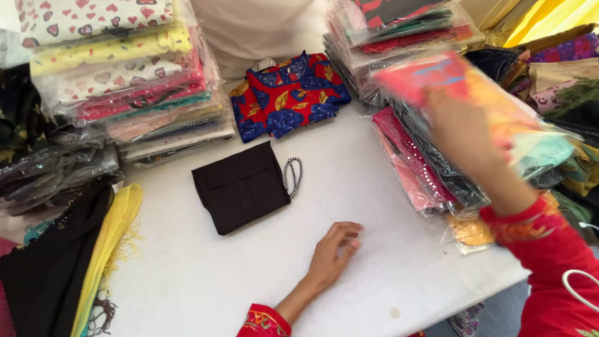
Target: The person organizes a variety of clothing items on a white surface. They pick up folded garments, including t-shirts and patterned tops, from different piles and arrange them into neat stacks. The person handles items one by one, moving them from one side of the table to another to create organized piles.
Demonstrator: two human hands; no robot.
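- The right hand (465, 134) was raised over the right side of the bench (349, 206), grasping a flat clear-wrapped garment packet (462, 84) with red, orange and pale green cloth inside; both hand and packet were motion-blurred, so the exact finger placement could not be told.
- That packet hung in the air above the right-hand stack of wrapped garments (424, 159), apart from the bench surface and not yet set down anywhere.
- The left hand (334, 249) rested on bare white bench near the front edge, fingers loosely curled and slack, its grip released and holding nothing.
- Judged from the layout, the work looked mid-way: tall piles of wrapped packets (125, 68) stood at the back left and another pile (399, 31) at the back right, while a few pieces lay loose.
- A folded dark brown garment (240, 187) lay alone in the middle of the bench, with a black-and-white beaded loop (293, 176) touching its right edge; neither hand was near it.
- Behind it lay an unwrapped folded cloth (287, 93) in red with blue flowers.
- At the left edge, a black cloth (50, 268) and a yellow fringed cloth (112, 243) draped over the bench corner, untouched.
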